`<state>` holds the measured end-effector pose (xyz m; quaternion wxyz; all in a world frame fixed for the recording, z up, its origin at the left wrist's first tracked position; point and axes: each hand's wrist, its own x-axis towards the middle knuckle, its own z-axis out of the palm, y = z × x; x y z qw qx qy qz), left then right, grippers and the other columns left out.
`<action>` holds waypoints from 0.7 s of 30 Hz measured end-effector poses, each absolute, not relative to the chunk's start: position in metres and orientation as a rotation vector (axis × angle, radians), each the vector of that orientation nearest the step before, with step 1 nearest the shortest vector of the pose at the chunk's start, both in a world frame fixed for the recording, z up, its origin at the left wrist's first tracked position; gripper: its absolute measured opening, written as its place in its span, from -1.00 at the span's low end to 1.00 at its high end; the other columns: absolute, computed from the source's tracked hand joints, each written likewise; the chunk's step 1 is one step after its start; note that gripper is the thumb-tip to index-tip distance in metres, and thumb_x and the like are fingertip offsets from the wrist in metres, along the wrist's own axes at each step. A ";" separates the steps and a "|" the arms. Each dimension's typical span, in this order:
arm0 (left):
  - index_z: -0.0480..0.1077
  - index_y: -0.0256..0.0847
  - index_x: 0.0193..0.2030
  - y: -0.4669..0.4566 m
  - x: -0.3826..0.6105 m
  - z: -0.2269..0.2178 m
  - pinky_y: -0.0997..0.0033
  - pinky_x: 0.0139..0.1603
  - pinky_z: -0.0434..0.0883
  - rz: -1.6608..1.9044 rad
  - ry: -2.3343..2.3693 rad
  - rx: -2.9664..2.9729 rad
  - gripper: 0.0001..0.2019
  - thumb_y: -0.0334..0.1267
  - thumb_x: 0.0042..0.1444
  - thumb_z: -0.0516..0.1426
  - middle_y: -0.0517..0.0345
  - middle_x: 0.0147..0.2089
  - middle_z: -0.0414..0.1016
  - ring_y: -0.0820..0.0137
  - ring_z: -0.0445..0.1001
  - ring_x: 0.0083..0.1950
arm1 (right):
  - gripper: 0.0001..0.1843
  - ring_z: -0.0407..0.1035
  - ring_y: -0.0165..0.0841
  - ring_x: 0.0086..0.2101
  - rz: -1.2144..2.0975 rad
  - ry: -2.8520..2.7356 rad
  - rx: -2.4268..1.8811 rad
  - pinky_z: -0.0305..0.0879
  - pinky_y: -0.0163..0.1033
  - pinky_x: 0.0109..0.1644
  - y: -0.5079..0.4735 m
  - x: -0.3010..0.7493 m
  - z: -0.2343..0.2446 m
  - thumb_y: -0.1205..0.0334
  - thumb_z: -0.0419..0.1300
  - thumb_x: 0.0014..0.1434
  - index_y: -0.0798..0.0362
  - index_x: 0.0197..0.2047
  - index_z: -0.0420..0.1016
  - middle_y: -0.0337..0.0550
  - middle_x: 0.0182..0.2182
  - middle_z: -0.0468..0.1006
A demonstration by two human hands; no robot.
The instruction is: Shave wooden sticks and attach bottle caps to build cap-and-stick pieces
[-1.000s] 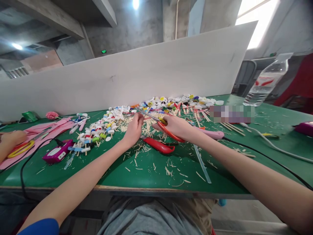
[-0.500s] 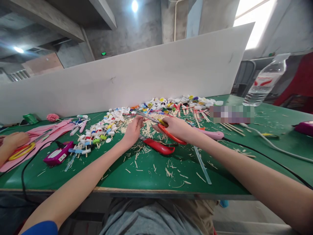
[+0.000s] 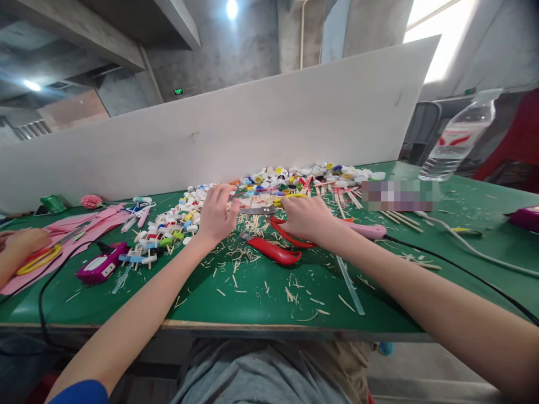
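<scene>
My right hand (image 3: 309, 217) is closed around the scissors (image 3: 263, 210), which have one yellow and one red-orange handle. Their blades point left. My left hand (image 3: 219, 216) is beside the blade tips, thumb and fingers apart; I cannot make out anything in it. Below the scissors, a red utility knife (image 3: 275, 250) lies among pale wood shavings (image 3: 246, 261). Just left of my left hand is a pile of small coloured caps (image 3: 166, 224), some with sticks in them.
More bottle caps (image 3: 278, 178) and wooden sticks (image 3: 337, 193) line the white board (image 3: 252, 123). A pink corded tool (image 3: 366, 230) and clear glue stick (image 3: 350, 286) lie to the right. Nearby are a water bottle (image 3: 458, 140) and purple power box (image 3: 102, 264). Another person's hand (image 3: 27, 242) is far left.
My left hand has moved left and its pinched fingers have spread. The scissors have turned more level, and their handles now stand farther apart.
</scene>
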<state>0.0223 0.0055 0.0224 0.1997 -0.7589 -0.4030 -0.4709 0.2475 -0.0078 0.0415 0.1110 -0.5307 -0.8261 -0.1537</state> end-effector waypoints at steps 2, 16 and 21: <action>0.39 -0.22 -0.20 0.002 0.030 0.023 0.19 -0.01 0.32 -1.090 -1.059 -2.162 -0.66 -0.09 0.29 -0.11 -0.06 -0.18 0.50 0.23 0.40 -0.09 | -0.66 0.36 -0.23 -0.35 -0.487 -2.455 -1.527 -0.04 -0.19 -0.40 -0.013 0.243 0.042 0.12 0.02 0.09 0.13 -0.15 0.40 0.06 -0.28 0.56; 0.32 -0.16 -0.62 -0.003 0.038 0.027 0.30 -0.41 0.17 -0.845 -1.101 -2.075 -0.55 0.01 0.20 -0.04 0.07 -0.57 0.35 0.31 0.33 -0.42 | -0.70 0.36 -0.20 -0.37 -0.470 -2.534 -1.473 -0.02 -0.17 -0.38 -0.023 0.230 0.038 0.12 0.02 0.10 0.11 -0.19 0.42 0.08 -0.29 0.55; 0.27 -0.15 -0.66 -0.001 0.038 0.029 0.30 -0.43 0.18 -0.814 -1.091 -2.148 -0.55 -0.12 0.22 -0.11 0.09 -0.62 0.29 0.34 0.26 -0.48 | -0.70 0.33 -0.22 -0.40 -0.449 -2.568 -1.465 0.00 -0.16 -0.36 -0.023 0.228 0.038 0.12 0.01 0.09 0.12 -0.27 0.47 0.08 -0.38 0.53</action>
